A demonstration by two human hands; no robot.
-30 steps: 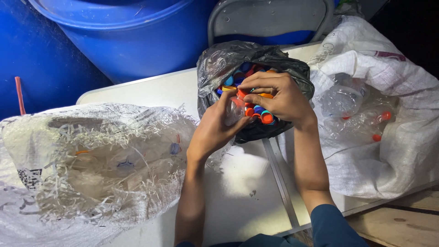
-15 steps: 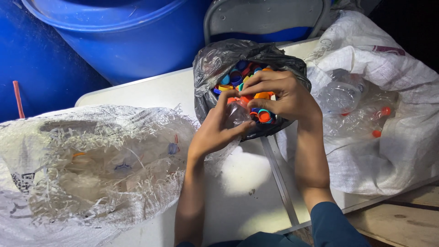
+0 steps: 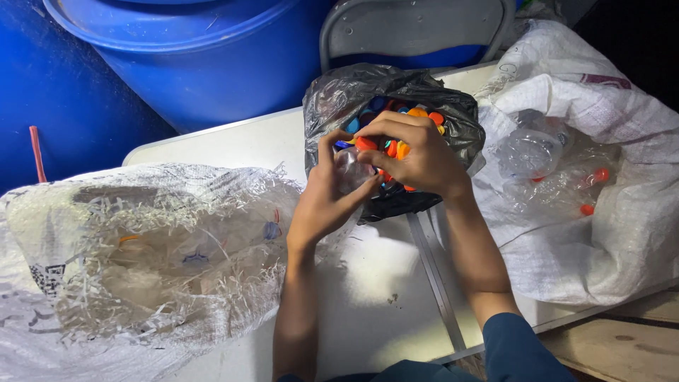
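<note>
Over cap bag, both hands grip clear bottle.

We cannot see most of the clear plastic bottle: the left hand wraps its body and the right hand covers its neck, so whether a cap sits there is hidden. The bottle caps beneath the right palm are out of sight inside the black bag. The blue barrel is cut off by the top edge, the frayed white sack by the left and bottom edges. Both forearms leave at the bottom edge.
</note>
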